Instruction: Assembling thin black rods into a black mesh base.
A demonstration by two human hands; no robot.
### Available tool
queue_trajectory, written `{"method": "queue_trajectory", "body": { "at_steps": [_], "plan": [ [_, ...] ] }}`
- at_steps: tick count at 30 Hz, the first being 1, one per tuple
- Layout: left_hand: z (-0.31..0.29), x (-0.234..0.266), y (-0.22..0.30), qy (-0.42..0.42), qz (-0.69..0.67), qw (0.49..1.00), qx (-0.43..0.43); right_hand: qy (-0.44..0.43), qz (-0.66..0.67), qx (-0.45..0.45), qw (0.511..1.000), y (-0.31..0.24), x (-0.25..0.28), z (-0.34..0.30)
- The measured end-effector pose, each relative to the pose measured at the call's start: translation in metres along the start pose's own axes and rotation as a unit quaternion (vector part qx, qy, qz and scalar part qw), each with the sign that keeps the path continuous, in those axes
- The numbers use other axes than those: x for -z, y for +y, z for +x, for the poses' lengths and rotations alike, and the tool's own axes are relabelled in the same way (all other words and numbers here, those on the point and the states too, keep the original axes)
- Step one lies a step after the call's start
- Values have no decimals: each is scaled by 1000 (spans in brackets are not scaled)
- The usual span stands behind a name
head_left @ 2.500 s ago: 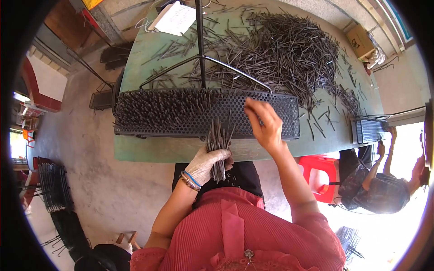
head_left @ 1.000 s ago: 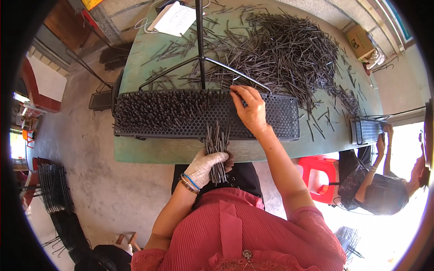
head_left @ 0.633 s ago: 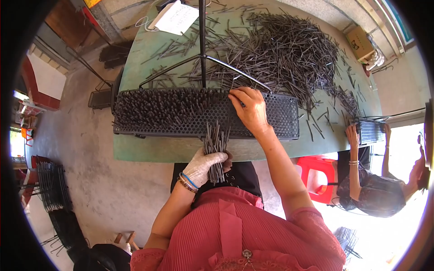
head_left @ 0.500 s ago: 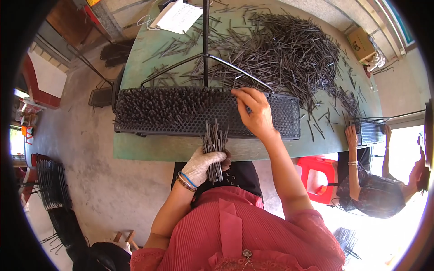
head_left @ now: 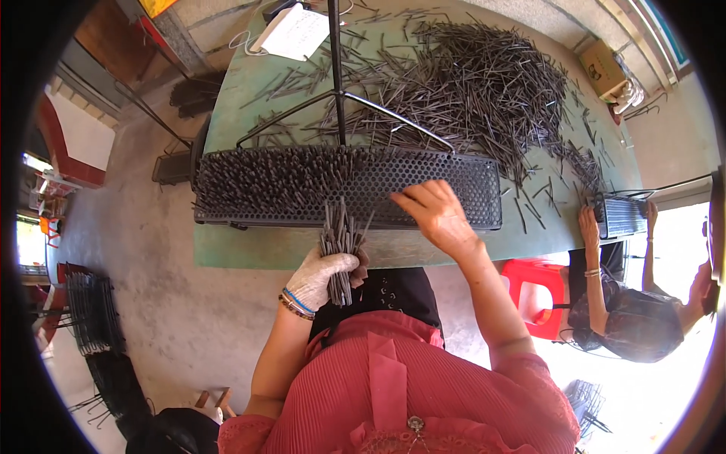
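Observation:
My left hand (head_left: 318, 280), in a pale knitted glove, is wrapped round an upright bundle of thin dark rods (head_left: 342, 240). One rod leans out of the bundle toward the right. My bare right hand (head_left: 439, 216) hovers over the front edge of a long black perforated rack (head_left: 423, 170), thumb and fingertips pinched; whether a rod is between them I cannot make out. Dark rods (head_left: 265, 181) stand packed in the holes of the rack's left half. Its right part shows bare holes. A black metal frame (head_left: 339, 94) rises from the rack's back edge.
A large heap of loose dark rods (head_left: 491, 83) covers the far part of the green table (head_left: 227, 250). Papers (head_left: 299, 32) lie at the back left, a cardboard box (head_left: 603, 69) at the back right. Another person's hands (head_left: 588, 227) hold a similar rack beside a red stool (head_left: 533, 295).
My right hand has drawn back from the rack's holes toward me and closer to the front edge. My left hand and its rods have shifted slightly left.

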State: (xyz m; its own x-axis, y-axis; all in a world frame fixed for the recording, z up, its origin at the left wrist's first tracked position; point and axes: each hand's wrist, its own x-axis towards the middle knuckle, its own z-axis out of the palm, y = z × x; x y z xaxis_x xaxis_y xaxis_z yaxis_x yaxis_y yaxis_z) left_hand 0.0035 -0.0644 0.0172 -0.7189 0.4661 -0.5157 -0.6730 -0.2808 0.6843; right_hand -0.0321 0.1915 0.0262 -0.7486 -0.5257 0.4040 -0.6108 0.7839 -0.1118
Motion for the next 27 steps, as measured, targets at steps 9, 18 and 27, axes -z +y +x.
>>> {"method": "queue_trajectory", "body": {
  "at_steps": [9, 18, 27],
  "plan": [
    [11, -22, -8, -14, -76, 997, -21, 5, 36, 110, 993, -45, 18, -11],
    [8, -23, -11, -31, -7, 999, 8, 158, 262, -154, 940, -47, 17, -23],
    [7, -40, -14, -61, 26, 998, 18, 31, 576, -412, 705, -45, -17, -34]
  ]
}}
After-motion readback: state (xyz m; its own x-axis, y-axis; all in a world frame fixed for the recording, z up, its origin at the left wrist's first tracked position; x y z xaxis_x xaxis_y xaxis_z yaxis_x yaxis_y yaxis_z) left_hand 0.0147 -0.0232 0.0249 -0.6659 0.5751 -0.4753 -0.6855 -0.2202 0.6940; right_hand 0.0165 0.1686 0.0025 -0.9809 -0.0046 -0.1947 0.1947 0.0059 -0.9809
